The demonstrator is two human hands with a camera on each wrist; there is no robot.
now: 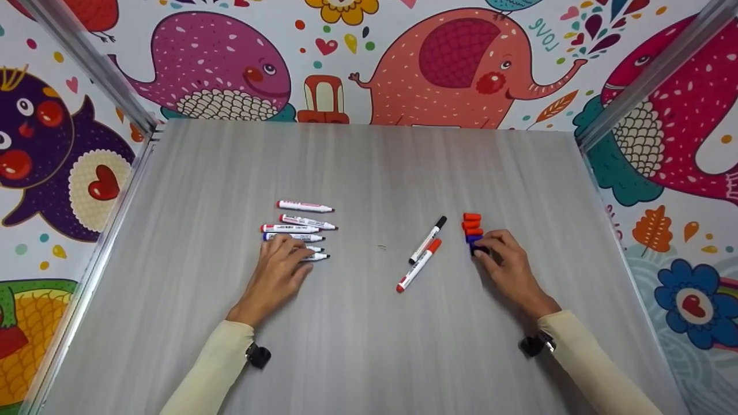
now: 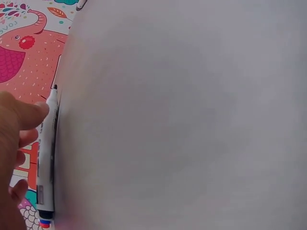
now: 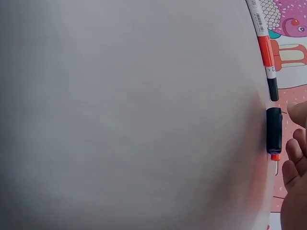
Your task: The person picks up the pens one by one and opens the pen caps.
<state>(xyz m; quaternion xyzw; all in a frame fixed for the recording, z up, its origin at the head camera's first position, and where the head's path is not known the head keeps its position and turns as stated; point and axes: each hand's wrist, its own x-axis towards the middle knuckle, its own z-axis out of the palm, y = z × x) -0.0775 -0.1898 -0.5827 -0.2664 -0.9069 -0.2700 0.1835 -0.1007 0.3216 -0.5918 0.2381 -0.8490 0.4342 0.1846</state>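
Observation:
My left hand [image 1: 275,271] is over the near end of a column of uncapped white markers. Its thumb lies beside a black-tipped marker [image 2: 46,158], which rests on the table; its fingers are loosely bent. Beyond it lie a blue-ended marker [image 1: 294,237] and several red-ended markers [image 1: 304,207]. My right hand [image 1: 510,271] is at the near end of a row of loose caps, thumb and fingers spread about a black cap [image 3: 274,130]. In the right wrist view the thumb is apart from that cap. Blue caps [image 1: 473,238] and red caps [image 1: 471,225] continue the row.
Between the hands lie two capped markers, one black [image 1: 426,240] and one red [image 1: 418,266], slanted side by side. A small dark mark [image 1: 381,247] shows on the grey wooden table [image 1: 357,346]. Walls with printed cartoon animals border the table.

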